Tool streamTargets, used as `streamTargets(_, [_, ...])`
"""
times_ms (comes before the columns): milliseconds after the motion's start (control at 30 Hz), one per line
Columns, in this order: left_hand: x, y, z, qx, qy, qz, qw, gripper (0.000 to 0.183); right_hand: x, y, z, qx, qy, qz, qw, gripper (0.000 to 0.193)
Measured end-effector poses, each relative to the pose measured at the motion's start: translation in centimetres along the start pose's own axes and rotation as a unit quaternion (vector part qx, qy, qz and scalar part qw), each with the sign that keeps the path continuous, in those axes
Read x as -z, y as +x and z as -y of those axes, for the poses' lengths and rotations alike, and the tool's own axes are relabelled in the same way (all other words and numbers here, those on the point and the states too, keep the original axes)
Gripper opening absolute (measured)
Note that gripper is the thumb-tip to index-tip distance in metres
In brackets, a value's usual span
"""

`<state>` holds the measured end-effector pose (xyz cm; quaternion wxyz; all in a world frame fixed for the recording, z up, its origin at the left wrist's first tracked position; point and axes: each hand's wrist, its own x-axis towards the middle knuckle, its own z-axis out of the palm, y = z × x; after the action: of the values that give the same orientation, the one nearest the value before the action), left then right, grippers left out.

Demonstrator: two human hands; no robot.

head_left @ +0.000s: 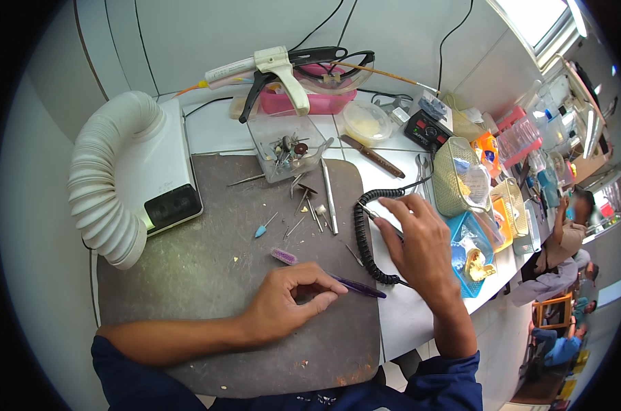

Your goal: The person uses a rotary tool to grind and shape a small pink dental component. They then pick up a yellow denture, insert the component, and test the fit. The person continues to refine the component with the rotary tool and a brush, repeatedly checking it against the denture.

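Observation:
My left hand (290,301) rests on the dark grey mat (208,288), its thumb and forefinger curled together at the tips. Whatever they may pinch is too small or hidden to make out. Partly behind that hand lies a brush with purple bristles and a dark purple handle (365,288). Over the mat's right edge, my right hand (423,246) is closed around a slim rotary handpiece (371,214), its metal end showing past the fingertips. A black coiled cord (360,250) hangs beside this hand. Several small burs and a blue pointed bit (260,231) lie on the mat.
A white ribbed hose (95,185) arches at the left. Behind the mat stand a clear box of bits (269,168), a pink bin (321,103) and a dispensing gun (280,72). A knife (372,156), control box (427,130) and blue basket with a dental cast (478,266) sit rightward.

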<state>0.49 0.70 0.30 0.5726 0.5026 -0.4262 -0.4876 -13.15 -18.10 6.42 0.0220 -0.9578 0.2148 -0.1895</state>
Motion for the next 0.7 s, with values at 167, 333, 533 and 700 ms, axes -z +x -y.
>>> streamTargets(167, [-0.3, 0.1, -0.1, 0.015, -0.022, -0.021, 0.999, 0.013, -1.9, -1.8, -2.2, -0.064, -0.005, 0.073, 0.995, 0.025])
streamTargets(333, [-0.4, -0.1, -0.2, 0.038, -0.037, -0.024, 0.998, 0.014, -2.5, -1.9, -2.1, -0.059, 0.014, 0.044, 0.997, 0.019])
streamTargets(533, [-0.1, 0.6, 0.1, 0.009, -0.103, -0.065, 0.992, 0.014, -2.0, -1.9, -2.2, -0.054, 0.133, -0.098, 0.985, 0.016])
streamTargets(700, [0.0, 0.8, -0.1, 0.041, -0.154, -0.090, 0.983, 0.015, -2.1, -2.4, -1.4, 0.005, 0.155, -0.066, 0.986, 0.022])
